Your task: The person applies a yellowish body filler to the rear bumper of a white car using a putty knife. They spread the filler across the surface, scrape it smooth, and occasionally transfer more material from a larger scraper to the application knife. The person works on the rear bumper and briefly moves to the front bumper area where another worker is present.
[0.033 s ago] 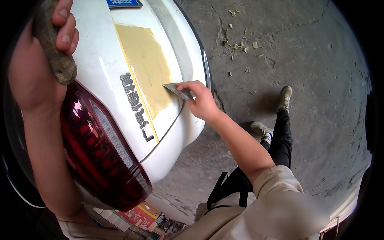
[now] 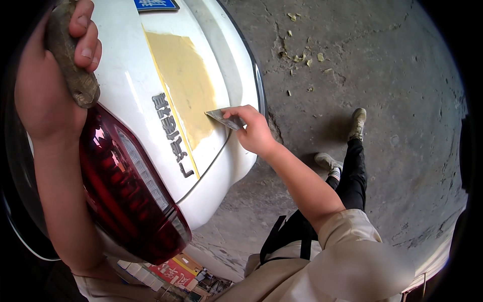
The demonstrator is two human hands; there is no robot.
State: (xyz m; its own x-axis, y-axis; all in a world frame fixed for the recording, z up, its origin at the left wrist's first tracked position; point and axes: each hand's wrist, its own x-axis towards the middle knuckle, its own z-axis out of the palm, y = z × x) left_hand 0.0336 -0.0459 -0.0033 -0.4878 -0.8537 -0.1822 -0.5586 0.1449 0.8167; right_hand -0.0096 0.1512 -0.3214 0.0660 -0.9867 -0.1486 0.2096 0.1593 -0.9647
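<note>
now the right grip (image 2: 246,129) pinches a grey scraper (image 2: 225,119), tip at the right margin of the tan patch (image 2: 183,75), crosswise to its long axis; farther off, left of the patch, the left grip (image 2: 48,95) clasps a grimy tool (image 2: 72,63)

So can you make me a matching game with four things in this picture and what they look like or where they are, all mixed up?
Things:
1. scraper
2. tail light
3. shoes
4. patch

Clues:
A. mostly dark red and shiny
B. yellowish, on the white car
C. held in the right hand
D. pale, worn with black trousers

Right pairs: 1-C; 2-A; 3-D; 4-B
</note>
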